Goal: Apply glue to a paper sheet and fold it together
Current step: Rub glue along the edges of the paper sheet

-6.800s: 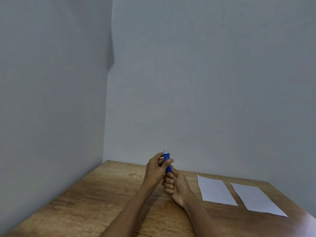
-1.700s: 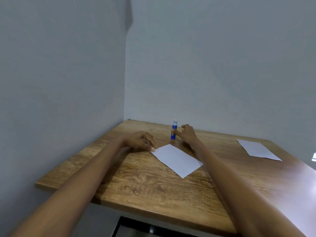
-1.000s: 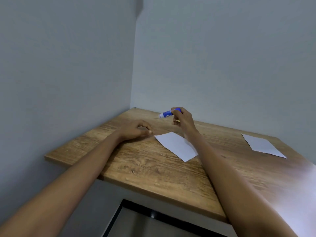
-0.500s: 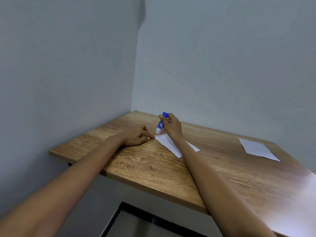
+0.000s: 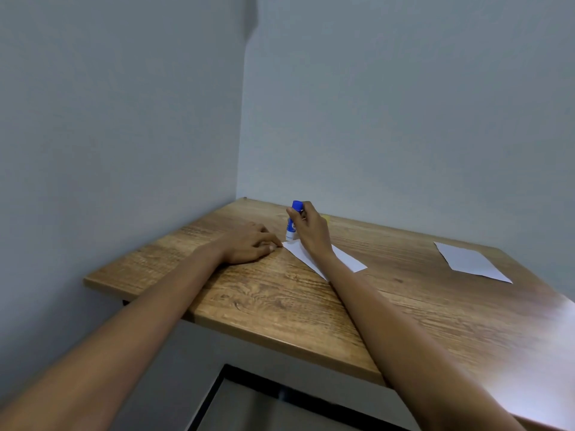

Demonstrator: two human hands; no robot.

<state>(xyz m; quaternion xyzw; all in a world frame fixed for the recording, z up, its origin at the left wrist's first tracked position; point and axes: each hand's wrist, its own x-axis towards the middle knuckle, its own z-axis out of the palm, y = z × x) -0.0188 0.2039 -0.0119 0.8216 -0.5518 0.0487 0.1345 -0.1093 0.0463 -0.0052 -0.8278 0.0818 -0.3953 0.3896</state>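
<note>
A white paper sheet (image 5: 343,258) lies on the wooden table (image 5: 280,300), partly hidden under my right wrist. My right hand (image 5: 309,227) grips a blue and white glue stick (image 5: 292,220), held upside down with its white tip at the sheet's far left corner. My left hand (image 5: 250,244) rests flat on the table, its fingertips pressing the sheet's left corner.
A second white sheet (image 5: 469,261) lies at the far right of the table. A small yellow object (image 5: 325,217) peeks out behind my right hand. Grey walls meet in a corner behind the table. The table's front edge (image 5: 280,339) runs below my forearms.
My right hand picked the glue stick up from standing on the table, turned it over and lowered its tip onto the sheet's corner. My left hand stayed on the sheet's corner.
</note>
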